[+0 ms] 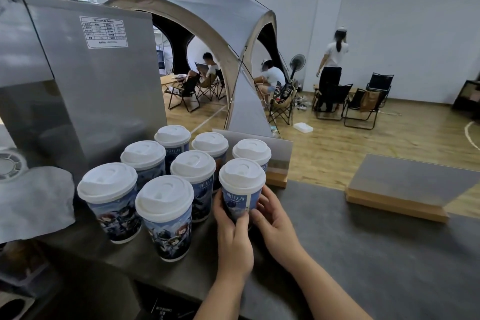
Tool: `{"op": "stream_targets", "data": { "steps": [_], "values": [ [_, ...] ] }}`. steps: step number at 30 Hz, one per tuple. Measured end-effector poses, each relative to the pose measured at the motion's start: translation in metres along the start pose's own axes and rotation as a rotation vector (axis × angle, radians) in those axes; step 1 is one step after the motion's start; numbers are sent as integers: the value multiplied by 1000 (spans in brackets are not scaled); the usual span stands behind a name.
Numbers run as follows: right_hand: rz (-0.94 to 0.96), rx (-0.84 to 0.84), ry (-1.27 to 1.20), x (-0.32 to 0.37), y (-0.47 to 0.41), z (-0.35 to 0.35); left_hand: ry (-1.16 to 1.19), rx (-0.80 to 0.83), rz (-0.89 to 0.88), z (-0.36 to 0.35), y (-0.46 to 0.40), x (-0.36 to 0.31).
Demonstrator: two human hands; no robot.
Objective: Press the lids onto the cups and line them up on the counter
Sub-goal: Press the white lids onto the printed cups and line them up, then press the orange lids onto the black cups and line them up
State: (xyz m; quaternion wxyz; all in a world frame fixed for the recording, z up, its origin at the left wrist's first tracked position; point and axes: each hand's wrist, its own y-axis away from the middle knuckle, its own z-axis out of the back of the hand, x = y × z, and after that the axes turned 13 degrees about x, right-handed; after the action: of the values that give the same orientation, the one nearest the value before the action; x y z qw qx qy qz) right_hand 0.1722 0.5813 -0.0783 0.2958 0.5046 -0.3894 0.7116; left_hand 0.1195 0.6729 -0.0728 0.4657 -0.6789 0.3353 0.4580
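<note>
Lidded paper cup (242, 189) held near its base between both hands: the left hand (232, 231) wraps its fingers and thumb around the lower wall from the near-left side, and the right hand (272, 221) curls its fingers against the right side, so the cup is enclosed from two sides and stands upright on, or just above, the counter (363, 254); contact at the base is hidden by the fingers. A low, two-sided hold of this kind probably serves to steer the cup into line without squeezing the thin tapered wall or disturbing the seated lid (242, 174). That lid is white, domed, smooth plastic with a moulded sip recess; the wall is glossy printed paper in blue tones. To the left of the grip and beyond it stand seven more capped cups (166, 215) of the same pattern, in three rough rows, close together, some nearly touching. Left of these rises a brushed-metal machine housing (98, 91) bearing a printed label. The counter is dark, matte and stone-like. Beyond the grip stands a small card in a wooden holder (279, 161).
</note>
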Motion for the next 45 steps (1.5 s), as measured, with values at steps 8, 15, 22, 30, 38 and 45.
{"op": "stream_targets", "data": {
  "steps": [8, 15, 22, 30, 38, 45],
  "values": [
    [36, 23, 36, 4, 5, -3, -10, -35, 3, 2, 2, 2],
    [40, 27, 55, 7, 7, -5, 17, -52, 3, 2, 3, 2],
    [21, 27, 27, 12, 11, -5, 19, -73, 9, 2, 4, -5],
    [-4, 2, 6, 14, 16, -5, -1, -96, 11, 2, 4, -7],
    [-4, -3, -59, 21, 21, -4, -35, -153, 14, -2, 11, -17],
    [-69, -163, -236, 36, 42, 20, 97, -273, -9, -27, 58, -26]
  ]
}}
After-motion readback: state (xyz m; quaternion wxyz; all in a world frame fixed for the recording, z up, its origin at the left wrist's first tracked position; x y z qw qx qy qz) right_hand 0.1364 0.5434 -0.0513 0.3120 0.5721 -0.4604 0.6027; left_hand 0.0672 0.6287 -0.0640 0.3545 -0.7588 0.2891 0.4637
